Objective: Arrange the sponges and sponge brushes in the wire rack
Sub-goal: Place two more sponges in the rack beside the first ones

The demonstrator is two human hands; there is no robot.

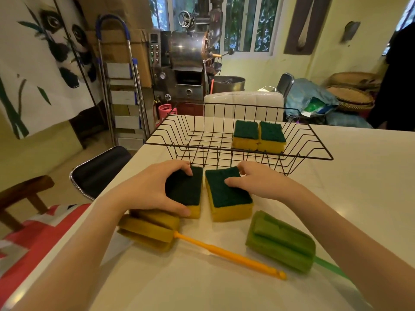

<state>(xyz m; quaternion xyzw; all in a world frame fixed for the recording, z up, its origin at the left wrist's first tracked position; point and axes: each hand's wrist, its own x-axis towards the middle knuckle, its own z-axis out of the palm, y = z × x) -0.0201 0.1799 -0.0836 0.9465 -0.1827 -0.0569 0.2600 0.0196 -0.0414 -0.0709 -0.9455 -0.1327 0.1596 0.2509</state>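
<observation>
A black wire rack (175, 151) stands on the white table, with two yellow sponges with green scrub tops (259, 135) side by side in its right part. In front of the rack lie two more such sponges. My left hand (148, 187) grips the left sponge (186, 191) by its ends. My right hand (258, 180) rests fingers on the right sponge (229, 196), clasping its far right side. Nearer me lie a yellow sponge brush (150, 232) with an orange handle and a green sponge brush (280, 241).
The white table (359, 176) ends at the left, where a dark chair back (98, 171) and a wooden stool (22, 194) stand. A white chair (244, 102) is behind the rack. A stepladder and a metal machine stand farther back.
</observation>
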